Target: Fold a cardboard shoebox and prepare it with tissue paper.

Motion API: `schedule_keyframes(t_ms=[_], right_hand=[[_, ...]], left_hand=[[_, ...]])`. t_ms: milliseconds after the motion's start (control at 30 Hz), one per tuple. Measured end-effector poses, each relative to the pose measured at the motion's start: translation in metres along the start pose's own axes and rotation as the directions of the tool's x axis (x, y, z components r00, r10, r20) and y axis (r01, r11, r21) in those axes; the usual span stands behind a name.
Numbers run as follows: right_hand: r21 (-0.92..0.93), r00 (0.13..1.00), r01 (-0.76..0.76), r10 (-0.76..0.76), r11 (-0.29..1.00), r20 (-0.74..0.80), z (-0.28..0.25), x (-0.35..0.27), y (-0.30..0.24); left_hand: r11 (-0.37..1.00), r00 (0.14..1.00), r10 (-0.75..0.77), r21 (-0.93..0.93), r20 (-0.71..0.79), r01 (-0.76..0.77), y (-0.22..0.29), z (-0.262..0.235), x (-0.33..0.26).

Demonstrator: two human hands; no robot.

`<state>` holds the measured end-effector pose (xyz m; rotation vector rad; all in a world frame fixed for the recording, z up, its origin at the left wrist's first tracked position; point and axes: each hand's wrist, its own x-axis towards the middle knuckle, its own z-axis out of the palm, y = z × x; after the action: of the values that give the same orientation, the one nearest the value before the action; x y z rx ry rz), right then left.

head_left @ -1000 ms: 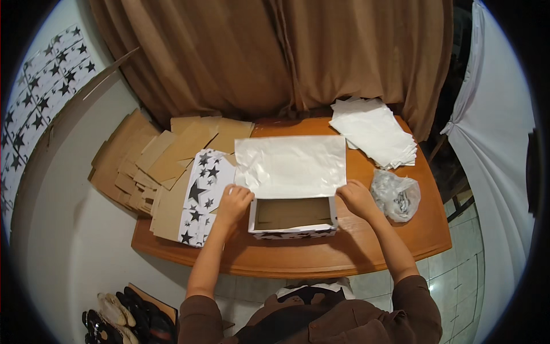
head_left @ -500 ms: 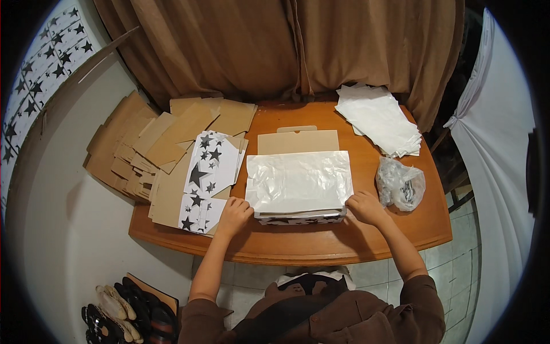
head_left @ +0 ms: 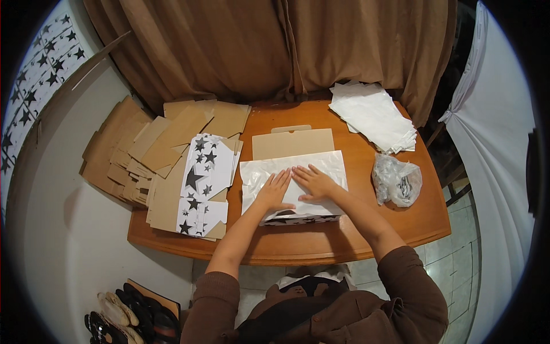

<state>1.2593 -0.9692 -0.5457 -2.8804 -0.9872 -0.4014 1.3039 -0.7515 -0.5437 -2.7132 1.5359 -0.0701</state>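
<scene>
A cardboard box [head_left: 314, 220] with black stars on its white front stands at the middle of the wooden table. Its plain brown lid flap [head_left: 292, 143] is folded open toward the far side. Over the box opening lies a sheet of white tissue paper [head_left: 332, 166]. My left hand [head_left: 274, 192] rests flat on the sheet, fingers stretched out. Close beside it, my right hand [head_left: 314, 182] also presses flat on the paper with its fingers apart. Neither hand grips anything. What the box holds under the paper is hidden.
Flat brown cardboard blanks [head_left: 172, 135] pile up at the left, a star-printed blank [head_left: 197, 172] on top. White paper sheets [head_left: 375, 117] lie at the far right, with a clear plastic bag [head_left: 396, 180] nearer. A brown curtain [head_left: 258, 51] hangs behind the table [head_left: 286, 243].
Both hands have moved inward from the front corners of the box onto the middle of the white paper, opening flat. The view has shifted slightly.
</scene>
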Motion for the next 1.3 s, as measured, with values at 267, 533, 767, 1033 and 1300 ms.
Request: schedule_keyframes(t_ms=[267,533,767,1033,1300], right_hand=[[-0.131,0.962,0.165,-0.129,0.978,0.242,0.027,-0.011,-0.002],[-0.003,0.737,-0.06,0.047,0.998,0.675,0.048,-0.007,-0.013],[-0.02,0.591,-0.207,0.141,0.978,0.794,0.043,0.003,-0.018],[-0.036,0.572,-0.299,0.209,0.954,0.793,0.04,0.008,-0.026],[-0.205,0.492,-0.509,0.478,0.836,0.728,0.061,-0.022,-0.01]], left_hand=[[0.999,0.997,-0.007,0.044,0.075,0.004,0.002,0.045,-0.012],[0.991,0.86,-0.069,-0.067,0.506,0.119,0.002,0.063,-0.002],[0.982,0.824,-0.037,-0.134,0.566,0.136,-0.002,0.072,0.003],[0.972,0.696,-0.118,-0.06,0.709,0.226,-0.022,0.082,0.0],[0.862,0.554,-0.459,0.499,0.695,0.087,-0.011,0.096,0.018]])
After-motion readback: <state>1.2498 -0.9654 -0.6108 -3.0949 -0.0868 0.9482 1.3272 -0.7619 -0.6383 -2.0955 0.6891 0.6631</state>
